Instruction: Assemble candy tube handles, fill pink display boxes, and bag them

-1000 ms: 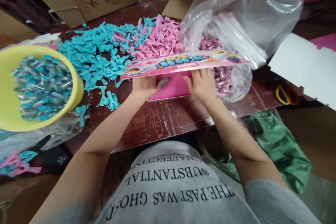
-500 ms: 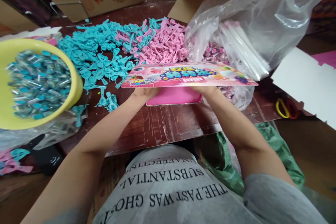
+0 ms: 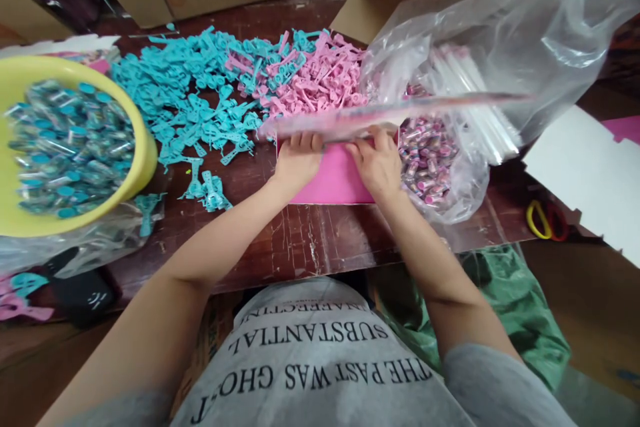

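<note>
A pink cardboard box (image 3: 340,180) sits on the table in front of me. Its printed header panel (image 3: 345,121) stands at the far side, seen nearly edge-on and blurred. My left hand (image 3: 301,159) is closed at the box's left part, fingers curled at the foot of the panel. On the right, my right hand (image 3: 379,163) is also closed there, thumb and fingers pinched at the same fold. What lies under the fingertips is partly hidden.
Piles of teal plastic pieces (image 3: 190,113) and pink plastic pieces (image 3: 320,77) lie behind the box. Left stands a yellow basin (image 3: 145,153) of teal-capped tubes. A clear bag (image 3: 470,180) holds pink-capped tubes (image 3: 427,160). Scissors (image 3: 540,220) lie at right.
The printed panel has tipped from showing its face to nearly edge-on. Both hands have come from beneath it to the fold on the box, and more of the pink surface shows.
</note>
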A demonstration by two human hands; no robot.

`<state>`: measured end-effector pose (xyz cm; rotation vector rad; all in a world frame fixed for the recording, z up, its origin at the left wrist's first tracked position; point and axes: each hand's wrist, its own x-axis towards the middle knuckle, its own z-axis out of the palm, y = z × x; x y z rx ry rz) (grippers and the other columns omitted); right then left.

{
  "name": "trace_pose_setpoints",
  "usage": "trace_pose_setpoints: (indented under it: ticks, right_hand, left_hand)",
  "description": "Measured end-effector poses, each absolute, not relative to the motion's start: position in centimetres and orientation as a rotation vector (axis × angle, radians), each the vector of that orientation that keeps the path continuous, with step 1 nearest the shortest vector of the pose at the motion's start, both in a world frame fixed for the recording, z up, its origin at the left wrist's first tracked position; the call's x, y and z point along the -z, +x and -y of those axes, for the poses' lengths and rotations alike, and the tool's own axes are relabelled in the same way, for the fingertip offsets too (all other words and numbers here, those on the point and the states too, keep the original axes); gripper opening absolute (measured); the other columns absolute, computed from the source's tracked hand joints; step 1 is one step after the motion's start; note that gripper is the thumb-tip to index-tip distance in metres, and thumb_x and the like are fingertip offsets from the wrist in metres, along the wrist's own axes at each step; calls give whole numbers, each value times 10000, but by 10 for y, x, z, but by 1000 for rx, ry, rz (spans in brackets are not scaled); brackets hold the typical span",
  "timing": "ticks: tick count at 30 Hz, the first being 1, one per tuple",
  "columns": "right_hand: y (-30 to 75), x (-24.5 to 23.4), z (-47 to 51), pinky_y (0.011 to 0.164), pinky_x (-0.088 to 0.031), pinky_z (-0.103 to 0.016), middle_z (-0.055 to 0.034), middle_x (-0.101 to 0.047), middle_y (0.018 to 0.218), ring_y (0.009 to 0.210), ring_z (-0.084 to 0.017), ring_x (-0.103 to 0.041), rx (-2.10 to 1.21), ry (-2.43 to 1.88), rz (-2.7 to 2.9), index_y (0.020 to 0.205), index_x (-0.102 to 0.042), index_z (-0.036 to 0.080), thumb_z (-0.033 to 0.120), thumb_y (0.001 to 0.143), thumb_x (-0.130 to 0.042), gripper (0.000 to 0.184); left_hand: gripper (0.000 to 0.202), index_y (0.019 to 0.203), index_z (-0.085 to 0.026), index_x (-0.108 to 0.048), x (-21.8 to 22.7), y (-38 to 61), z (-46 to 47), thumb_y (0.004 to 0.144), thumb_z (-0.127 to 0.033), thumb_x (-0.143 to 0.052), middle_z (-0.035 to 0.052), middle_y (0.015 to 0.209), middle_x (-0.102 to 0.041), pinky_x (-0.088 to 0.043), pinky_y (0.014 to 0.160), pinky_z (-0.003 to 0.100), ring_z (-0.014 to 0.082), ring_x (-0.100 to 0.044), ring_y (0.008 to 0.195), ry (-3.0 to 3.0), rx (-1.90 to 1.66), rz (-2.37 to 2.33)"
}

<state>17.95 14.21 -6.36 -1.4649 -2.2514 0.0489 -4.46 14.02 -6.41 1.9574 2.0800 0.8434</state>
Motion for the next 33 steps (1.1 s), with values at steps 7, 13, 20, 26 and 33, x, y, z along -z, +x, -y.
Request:
trace_pose_setpoints:
  ticks: [7, 13, 20, 26, 33]
  right_hand:
    - [154, 45, -138, 918, -528, -478, -184, -747, 1076, 1041, -340, -640, -1, -1681, 2369, 1180, -712, 138, 422, 1129, -360, 455]
    - [150, 53, -122, 1150, -430, -551, -134, -699, 1346, 1292, -332, -571, 100, -1553, 2350, 1232, -730, 221, 326, 1133, -326, 429]
    - [132, 61, -148, 977, -474, -529, -177, -702, 1294, 1156, -365, -574, -34, -1470, 2413, 1294, -738, 191, 308, 1095, -377, 428]
    - [123, 74, -156, 963, -449, -532, -193, -700, 1229, 1121, -370, -578, 38, -1687, 2349, 1245, -752, 176, 480, 1082, -427, 475]
    - [140, 103, -169, 888, -482, -504, -203, -742, 1164, 1025, -371, -636, 189, -1451, 2308, 1110, -833, 240, 482, 1019, -522, 405]
  left_hand:
    - [297, 1108, -102, -718, 36, -45, -123, 1027, -122, -433, 240, 1112, -734, -540, 958, 545, 399, -681, 1103, 2502, -362, -1874]
    - [324, 1313, -158, -707, 42, -35, -80, 1061, -221, -513, 197, 1526, -604, -440, 1201, 574, 389, -532, 1431, 2467, -570, -1861]
    - [584, 1584, -193, -553, 53, -33, -71, 1050, -429, -585, 200, 1637, -489, -363, 1260, 638, 447, -406, 1527, 2277, -304, -2017]
    - [603, 1582, -202, -565, 59, -45, -101, 1054, -493, -574, 191, 1604, -529, -375, 1246, 631, 446, -491, 1460, 2302, -270, -1966]
    - [328, 1291, -213, -755, 54, -85, -49, 1095, -271, -499, 95, 1353, -736, -529, 1086, 404, 241, -671, 1255, 2522, -880, -1668]
